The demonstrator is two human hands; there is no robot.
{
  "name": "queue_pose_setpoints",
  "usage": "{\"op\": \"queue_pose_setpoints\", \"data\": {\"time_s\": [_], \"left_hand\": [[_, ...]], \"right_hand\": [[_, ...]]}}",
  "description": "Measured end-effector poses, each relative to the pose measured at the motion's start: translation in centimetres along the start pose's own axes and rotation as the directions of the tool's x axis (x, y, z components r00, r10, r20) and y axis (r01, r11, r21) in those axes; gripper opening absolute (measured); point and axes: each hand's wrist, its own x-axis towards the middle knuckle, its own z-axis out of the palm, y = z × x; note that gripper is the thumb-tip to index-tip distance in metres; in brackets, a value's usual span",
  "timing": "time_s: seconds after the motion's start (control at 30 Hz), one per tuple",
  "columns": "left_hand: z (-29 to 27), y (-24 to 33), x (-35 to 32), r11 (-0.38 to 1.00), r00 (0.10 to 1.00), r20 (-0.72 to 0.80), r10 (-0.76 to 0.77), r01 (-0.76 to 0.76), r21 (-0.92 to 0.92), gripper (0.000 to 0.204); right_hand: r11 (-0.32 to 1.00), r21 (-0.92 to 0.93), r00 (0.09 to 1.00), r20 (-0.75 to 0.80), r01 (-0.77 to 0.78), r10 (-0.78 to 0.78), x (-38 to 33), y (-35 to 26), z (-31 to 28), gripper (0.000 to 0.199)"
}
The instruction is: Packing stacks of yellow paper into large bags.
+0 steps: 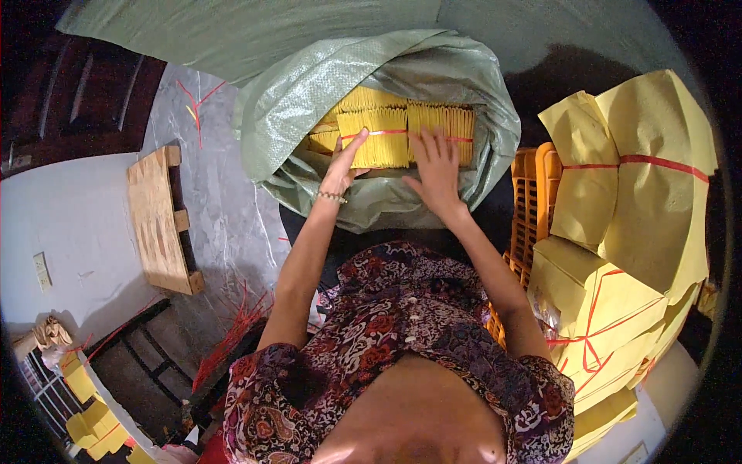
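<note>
A large pale green woven sack [290,104] stands with its mouth open in front of me. Inside it lie bundles of folded yellow paper, packed side by side with red ties around them. My left hand [343,165] grips the left side of one yellow paper bundle [379,147], its thumb on the front and its other fingers partly hidden. On the neighbouring bundle [456,124] my right hand [437,166] rests flat, fingers stretched out and thumb apart. More yellow paper shows behind and to the left of these, deeper in the sack.
Tall stacks of yellow paper [657,209] tied with red strips stand at the right, by an orange plastic crate [547,182]. To the left are a wooden pallet [158,224], a bunch of red strips [236,329] and a black frame [143,356].
</note>
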Motion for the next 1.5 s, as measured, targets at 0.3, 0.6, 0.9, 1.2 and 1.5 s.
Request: {"op": "queue_pose_setpoints", "data": {"time_s": [0.3,0.6,0.9,1.2,1.5], "left_hand": [[0.2,-0.1,0.0,0.989,0.996,-0.080,0.026,-0.014,0.150,0.107],[1.2,0.7,0.4,0.960,0.993,-0.045,0.108,-0.093,0.266,0.107],[-0.5,-2.7,0.8,0.834,0.913,-0.074,0.401,-0.331,0.441,0.061],[5.4,2.6,-7.5,0.074,0.430,0.211,0.878,-0.557,0.827,0.047],[16.8,27.0,-18.1,-0.363,-0.145,0.470,0.870,-0.835,0.414,0.014]], "right_hand": [[0.986,-0.067,0.988,-0.013,0.153,-0.154,2.6,1.8,3.3,0.087],[0.984,-0.023,0.984,-0.005,0.176,-0.176,2.5,2.2,1.9,0.085],[0.992,-0.056,0.991,0.076,0.112,-0.108,1.0,3.5,1.5,0.108],[0.949,0.269,0.974,-0.195,0.164,-0.112,5.4,1.5,-5.1,0.051],[0.869,-0.179,0.361,-0.857,0.461,-0.368,23.5,-8.4,-27.7,0.037]]}}
